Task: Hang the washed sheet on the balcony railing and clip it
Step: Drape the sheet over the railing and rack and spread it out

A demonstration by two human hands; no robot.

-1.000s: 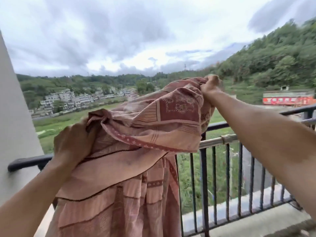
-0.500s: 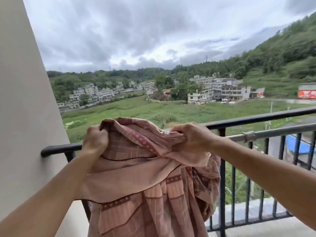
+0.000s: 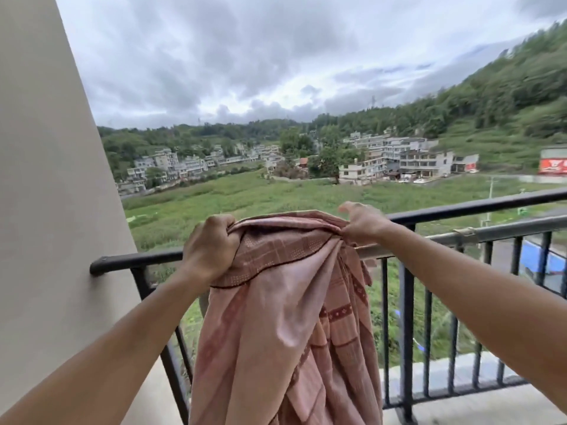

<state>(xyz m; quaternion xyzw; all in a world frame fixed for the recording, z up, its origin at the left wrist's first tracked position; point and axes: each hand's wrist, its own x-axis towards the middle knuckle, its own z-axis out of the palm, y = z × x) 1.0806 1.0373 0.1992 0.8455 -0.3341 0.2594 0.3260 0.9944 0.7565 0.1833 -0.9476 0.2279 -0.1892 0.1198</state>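
Note:
A pink patterned sheet (image 3: pixel 285 317) is bunched over the black balcony railing (image 3: pixel 466 210) and hangs down on my side in long folds. My left hand (image 3: pixel 210 246) grips the sheet's top edge at the left, fingers curled round the cloth at rail height. At the right end of the bunched edge, my right hand (image 3: pixel 363 223) pinches the fabric just above the rail. No clip is in view.
A beige wall (image 3: pixel 46 210) stands close on the left where the rail ends. A silver pole (image 3: pixel 491 233) runs along just inside the black rail to the right. Vertical bars drop to a concrete ledge (image 3: pixel 460 406). Beyond lie fields and buildings.
Both hands have brought the sheet down from head height onto the railing. My right hand moved left and lower. The view has swung to the right.

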